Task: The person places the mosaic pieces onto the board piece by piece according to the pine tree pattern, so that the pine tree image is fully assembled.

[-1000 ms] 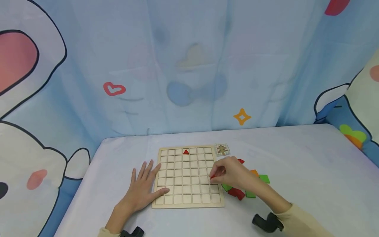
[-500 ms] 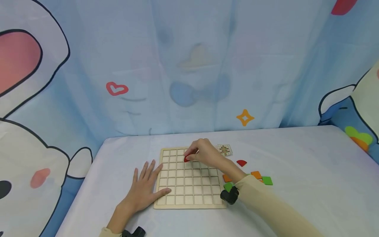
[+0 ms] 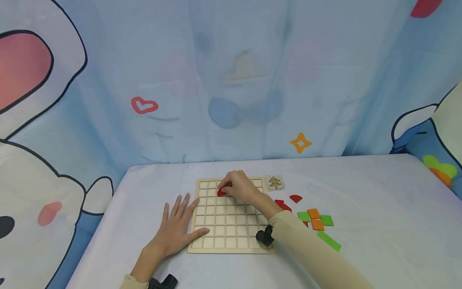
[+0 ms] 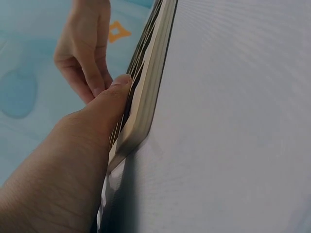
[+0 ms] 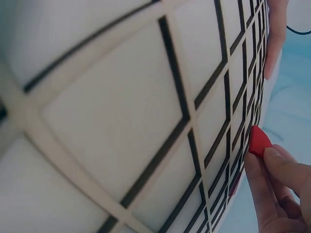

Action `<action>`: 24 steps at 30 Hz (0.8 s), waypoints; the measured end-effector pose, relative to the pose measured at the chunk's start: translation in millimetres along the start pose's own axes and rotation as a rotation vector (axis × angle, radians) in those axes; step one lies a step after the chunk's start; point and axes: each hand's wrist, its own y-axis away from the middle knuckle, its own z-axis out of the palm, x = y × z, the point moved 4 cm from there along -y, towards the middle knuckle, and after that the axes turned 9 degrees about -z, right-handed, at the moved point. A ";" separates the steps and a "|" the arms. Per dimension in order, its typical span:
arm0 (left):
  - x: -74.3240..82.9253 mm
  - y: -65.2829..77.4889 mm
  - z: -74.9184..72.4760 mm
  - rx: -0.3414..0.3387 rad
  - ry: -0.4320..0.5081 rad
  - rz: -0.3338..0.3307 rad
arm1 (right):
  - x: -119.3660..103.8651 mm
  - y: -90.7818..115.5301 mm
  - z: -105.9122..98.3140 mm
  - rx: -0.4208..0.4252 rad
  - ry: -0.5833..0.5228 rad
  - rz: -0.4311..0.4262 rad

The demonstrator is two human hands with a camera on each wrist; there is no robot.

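Observation:
My right hand (image 3: 239,188) pinches a small red quarter-circle tile (image 3: 221,192) between thumb and fingertips, over the upper rows of a wooden grid board (image 3: 231,251). In the right wrist view the red tile (image 5: 260,141) is held right at the grid, its curved side showing. My left hand (image 3: 174,232) lies with fingers spread at the board's left edge, the thumb reaching over the rim. From the left wrist view, that thumb (image 4: 114,99) rests along the board's side (image 4: 146,107). The board's top row is partly hidden behind my right hand.
A small pattern card (image 3: 275,183) lies by the board's upper right corner. Right of the board are loose tiles: a red fan-shaped one (image 3: 296,198), orange squares (image 3: 317,224), and green ones (image 3: 329,241). My right sleeve (image 3: 303,245) crosses the board's lower right.
My right hand has carried the red tile from the board's right edge up and left to the upper rows, then slightly further left. The left hand stays at the left edge.

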 end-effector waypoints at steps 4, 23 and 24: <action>-0.1 -0.2 -0.2 -0.008 -0.001 -0.007 | -0.3 -0.9 3.8 0.005 -0.003 -0.007; 0.5 -0.6 0.3 -0.019 -0.002 -0.015 | 3.5 -2.4 0.1 -0.002 -0.039 0.029; 0.3 -0.9 0.4 -0.018 0.000 -0.013 | 3.6 -2.8 -1.0 0.000 -0.032 0.030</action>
